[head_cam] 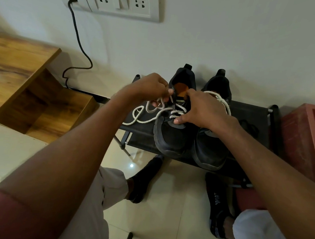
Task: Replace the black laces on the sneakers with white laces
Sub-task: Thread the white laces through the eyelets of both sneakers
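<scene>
White lace (178, 112) already crisscrosses the left sneaker (172, 136) at centre; left hand (152, 86) pinches its end at 10 o'clock, right hand (201, 111) presses the eyelets; right sneaker (212, 150) seems unfinished

Matt cloth sneakers (172, 137), ropy white lace (143, 121), glossy floor tiles (173, 206).

black sneakers (172, 137), white laces (145, 116), orange insole (181, 88), wood-grain brown shelf (14, 72), black socks (216, 202)
</scene>
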`<control>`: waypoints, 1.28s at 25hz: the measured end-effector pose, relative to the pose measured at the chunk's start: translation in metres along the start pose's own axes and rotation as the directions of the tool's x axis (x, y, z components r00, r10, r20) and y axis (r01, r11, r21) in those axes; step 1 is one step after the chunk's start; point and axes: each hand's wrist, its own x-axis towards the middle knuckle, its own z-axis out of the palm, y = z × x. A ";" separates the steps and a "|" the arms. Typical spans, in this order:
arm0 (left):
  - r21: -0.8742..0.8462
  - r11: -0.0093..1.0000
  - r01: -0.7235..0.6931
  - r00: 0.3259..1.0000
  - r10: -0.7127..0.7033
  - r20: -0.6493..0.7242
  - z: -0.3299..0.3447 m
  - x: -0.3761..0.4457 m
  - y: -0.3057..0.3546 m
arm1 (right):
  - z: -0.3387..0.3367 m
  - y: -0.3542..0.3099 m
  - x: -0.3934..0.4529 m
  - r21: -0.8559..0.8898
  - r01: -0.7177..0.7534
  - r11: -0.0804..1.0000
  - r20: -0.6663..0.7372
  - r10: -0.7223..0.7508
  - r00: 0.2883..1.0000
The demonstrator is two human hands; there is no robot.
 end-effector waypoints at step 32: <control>-0.434 0.879 -0.196 0.973 0.230 0.026 -0.003 -0.016 0.033 | -0.083 0.025 -0.023 0.876 0.325 0.356 -0.453 0.381 0.806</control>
